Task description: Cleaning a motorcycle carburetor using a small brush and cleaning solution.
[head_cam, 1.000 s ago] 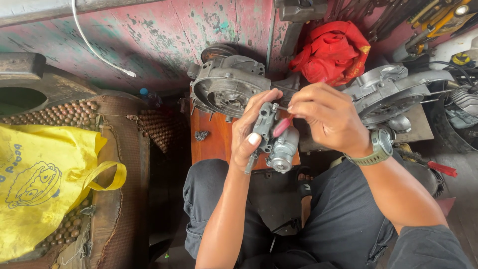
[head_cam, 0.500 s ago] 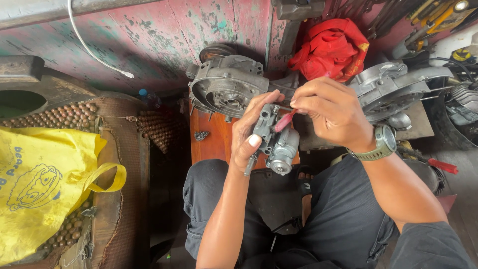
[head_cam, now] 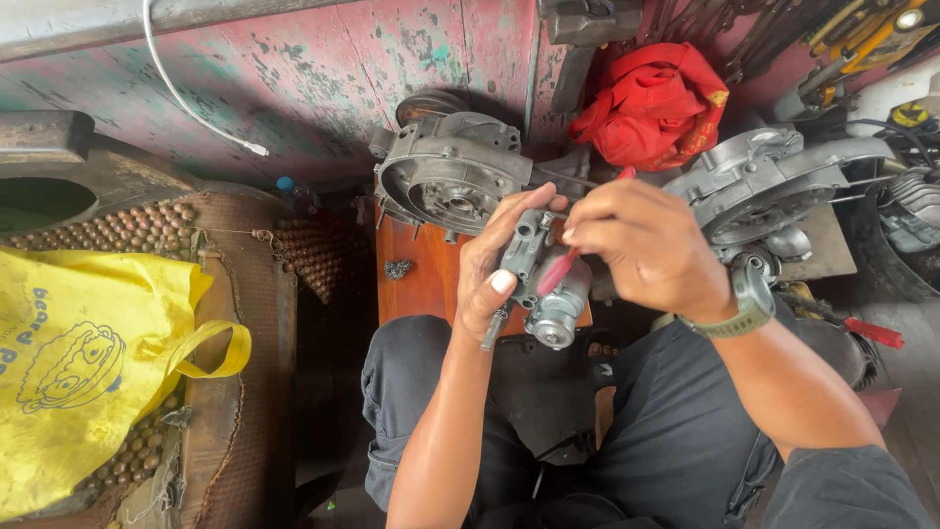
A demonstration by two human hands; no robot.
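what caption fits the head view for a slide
Left hand holds a small grey carburetor; right hand works a red-handled tool into it.

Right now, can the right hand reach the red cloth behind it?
Probably yes: the right hand holds a red-handled tool, but the way to the red cloth looks open.

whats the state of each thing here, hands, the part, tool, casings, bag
left hand: gripping the grey metal part
grey metal part: held up over the lap
right hand: holding the red-handled tool
red-handled tool: against the part
engine casing: open, lying on the bench
yellow bag: slumped, handle loose
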